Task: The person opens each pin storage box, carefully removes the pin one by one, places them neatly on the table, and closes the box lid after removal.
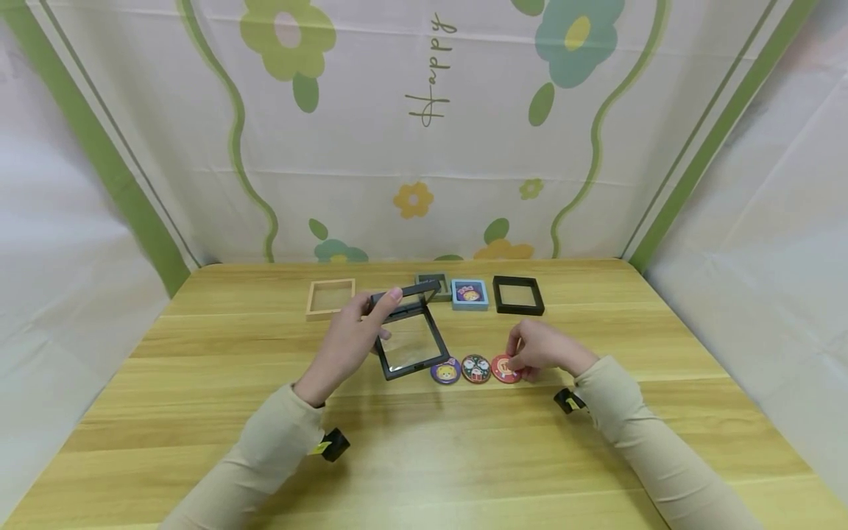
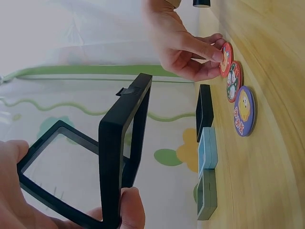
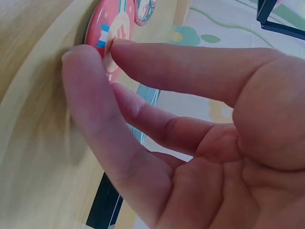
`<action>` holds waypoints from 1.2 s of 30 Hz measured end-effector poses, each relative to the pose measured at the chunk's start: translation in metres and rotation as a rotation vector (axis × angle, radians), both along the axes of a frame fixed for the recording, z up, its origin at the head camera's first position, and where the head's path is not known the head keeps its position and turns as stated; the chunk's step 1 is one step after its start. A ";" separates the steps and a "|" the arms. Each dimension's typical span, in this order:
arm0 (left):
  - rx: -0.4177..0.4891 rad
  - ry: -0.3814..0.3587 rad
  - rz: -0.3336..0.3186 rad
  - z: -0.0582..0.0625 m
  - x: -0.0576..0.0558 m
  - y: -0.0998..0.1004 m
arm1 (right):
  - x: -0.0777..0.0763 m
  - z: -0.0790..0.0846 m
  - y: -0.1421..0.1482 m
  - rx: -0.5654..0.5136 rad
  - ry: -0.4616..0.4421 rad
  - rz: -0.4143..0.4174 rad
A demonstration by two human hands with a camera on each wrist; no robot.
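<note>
My left hand (image 1: pixel 346 337) grips a black hinged display frame (image 1: pixel 416 368) by one side, raised above the table. The frame's two halves stand spread apart, each with a clear window and nothing visible inside. On the right, the thumb and fingers of my right hand (image 1: pixel 548 344) pinch the edge of a red round badge (image 3: pixel 110 21), which lies on the table or just above it; I cannot tell which. Beside that badge lies a dark green one with white figures (image 1: pixel 476 369). A purple badge with a yellow bear (image 2: pixel 245 112) completes the row, close to the frame's lower corner.
Along the back of the wooden table (image 1: pixel 424 471) stand a pale wooden-coloured frame (image 1: pixel 309 300), a grey-green frame (image 1: pixel 442 298), a light blue frame (image 1: pixel 470 305) with a bear picture, and a thick black frame (image 1: pixel 519 311). A flowered cloth (image 1: pixel 371 140) hangs behind.
</note>
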State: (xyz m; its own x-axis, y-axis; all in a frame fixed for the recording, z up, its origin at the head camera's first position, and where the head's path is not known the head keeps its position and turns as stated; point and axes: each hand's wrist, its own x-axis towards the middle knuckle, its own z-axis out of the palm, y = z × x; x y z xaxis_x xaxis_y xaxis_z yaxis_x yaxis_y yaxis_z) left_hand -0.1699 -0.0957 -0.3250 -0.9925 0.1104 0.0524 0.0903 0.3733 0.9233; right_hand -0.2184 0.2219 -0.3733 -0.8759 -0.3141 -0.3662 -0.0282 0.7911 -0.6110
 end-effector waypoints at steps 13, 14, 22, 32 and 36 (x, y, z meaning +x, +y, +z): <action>-0.004 -0.003 0.003 0.002 -0.001 -0.004 | 0.001 0.008 0.004 0.063 0.092 0.055; -0.002 -0.005 0.002 0.002 -0.001 -0.004 | 0.001 0.009 0.004 0.064 0.095 0.058; 0.063 -0.008 -0.022 0.003 -0.012 -0.012 | 0.005 0.016 0.006 0.046 0.117 0.054; 0.084 -0.070 -0.071 -0.001 -0.047 -0.039 | 0.007 0.023 0.006 0.051 0.147 0.079; 0.064 -0.095 -0.123 -0.003 -0.065 -0.049 | 0.009 0.022 0.005 0.050 0.143 0.068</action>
State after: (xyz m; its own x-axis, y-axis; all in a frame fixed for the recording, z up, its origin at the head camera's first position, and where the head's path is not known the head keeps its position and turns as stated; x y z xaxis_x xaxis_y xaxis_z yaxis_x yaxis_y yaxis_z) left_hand -0.2345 -0.1444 -0.3275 -0.9724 0.2312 -0.0301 0.0431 0.3054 0.9513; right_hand -0.2098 0.2274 -0.3516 -0.8976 -0.3589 -0.2561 -0.1664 0.8136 -0.5571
